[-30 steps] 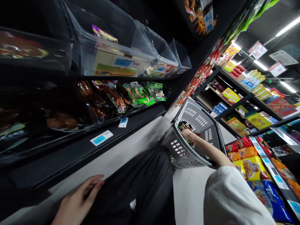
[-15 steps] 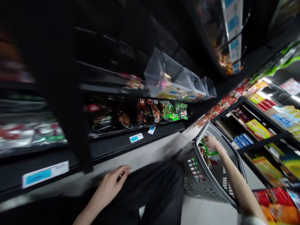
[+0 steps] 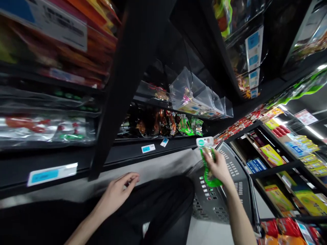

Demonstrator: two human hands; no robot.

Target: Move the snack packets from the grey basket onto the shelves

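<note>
My right hand [image 3: 217, 166] grips a green snack packet [image 3: 208, 160] with a white top, held upright just above the grey shopping basket [image 3: 231, 190]. The basket stands tilted on the pale floor to the right of my black-trousered leg [image 3: 163, 207]. My left hand [image 3: 119, 192] rests on that leg with its fingers loosely spread and nothing in it. More green and red snack packets [image 3: 178, 124] lie on the low dark shelf beyond the basket.
Black shelving with blue price tags [image 3: 148, 148] runs along the left, with a thick black upright post [image 3: 120, 95] close by. Clear plastic bins [image 3: 196, 97] hang above the snack shelf. Another rack of boxed goods [image 3: 270, 154] and bagged crisps [image 3: 281, 231] stands at the right.
My right hand has come up out of the basket with the green packet in it. The view has swung left and upward along the shelves. My left hand has stayed on my leg.
</note>
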